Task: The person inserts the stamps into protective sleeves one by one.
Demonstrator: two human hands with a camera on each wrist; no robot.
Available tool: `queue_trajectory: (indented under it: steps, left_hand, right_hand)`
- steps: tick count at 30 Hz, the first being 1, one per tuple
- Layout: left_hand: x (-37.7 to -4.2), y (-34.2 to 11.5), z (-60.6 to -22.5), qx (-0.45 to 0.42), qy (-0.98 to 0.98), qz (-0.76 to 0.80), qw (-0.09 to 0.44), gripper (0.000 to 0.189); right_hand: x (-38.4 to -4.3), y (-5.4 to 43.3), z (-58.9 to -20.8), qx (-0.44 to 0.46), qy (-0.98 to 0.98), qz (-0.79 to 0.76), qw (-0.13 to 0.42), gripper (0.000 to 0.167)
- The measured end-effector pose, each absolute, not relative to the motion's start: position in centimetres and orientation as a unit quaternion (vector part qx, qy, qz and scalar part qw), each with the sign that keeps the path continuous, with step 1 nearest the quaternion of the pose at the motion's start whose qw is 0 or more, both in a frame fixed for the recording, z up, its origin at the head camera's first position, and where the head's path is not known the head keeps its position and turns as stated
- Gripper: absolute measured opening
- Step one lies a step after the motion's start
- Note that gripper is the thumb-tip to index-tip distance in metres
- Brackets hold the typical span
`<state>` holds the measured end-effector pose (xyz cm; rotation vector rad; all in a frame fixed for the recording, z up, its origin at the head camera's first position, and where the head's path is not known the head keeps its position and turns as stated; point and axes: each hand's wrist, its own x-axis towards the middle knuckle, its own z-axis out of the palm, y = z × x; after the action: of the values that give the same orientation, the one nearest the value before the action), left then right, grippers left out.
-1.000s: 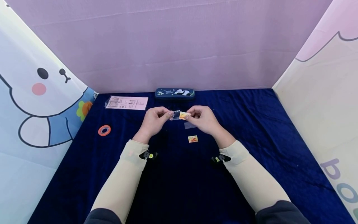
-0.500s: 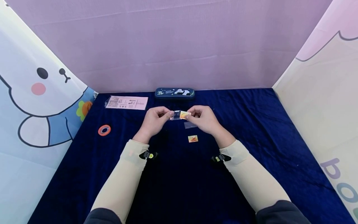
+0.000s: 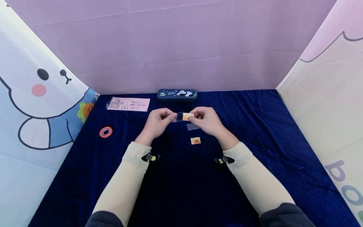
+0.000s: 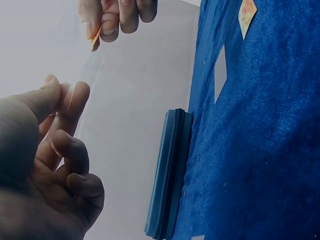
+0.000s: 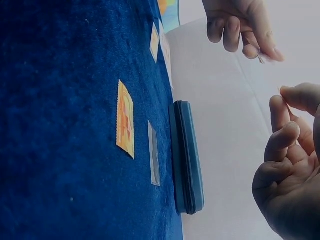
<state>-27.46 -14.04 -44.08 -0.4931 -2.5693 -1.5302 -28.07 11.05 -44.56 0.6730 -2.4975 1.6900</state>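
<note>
In the head view my left hand (image 3: 159, 123) pinches one end of a small clear plastic sleeve (image 3: 179, 117) between thumb and forefinger. My right hand (image 3: 206, 121) pinches a small yellow-orange stamp (image 3: 187, 116) at the sleeve's other end. The left wrist view shows the clear film stretching from the left fingertips towards that stamp; whether its edge is inside the sleeve I cannot tell. Both are held above the cloth. Below the right hand, a second clear sleeve (image 3: 193, 127) and another stamp (image 3: 195, 140) with toothed edges (image 5: 125, 120) lie flat.
A dark blue pencil case (image 3: 177, 95) with a panda print stands at the back against the pink-purple curtain. To the left lie a pink printed sheet in a clear bag (image 3: 129, 104) and an orange ring (image 3: 106, 132). Dark blue cloth (image 3: 184, 189) covers the table.
Both hands stay almost in place. The stamp in the right hand has shifted very slightly to the right, and the shine on the held sleeve differs.
</note>
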Motion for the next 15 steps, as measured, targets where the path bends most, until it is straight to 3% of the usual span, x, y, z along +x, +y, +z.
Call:
queue_trajectory:
  steps: [15]
  left_hand:
    - [-27.58, -13.93, -44.24, -0.180, -0.835, -0.518, 0.034, 0.019]
  right_hand:
    - [-28.17, 11.17, -44.60, 0.220, -0.799, 0.559, 0.013, 0.006]
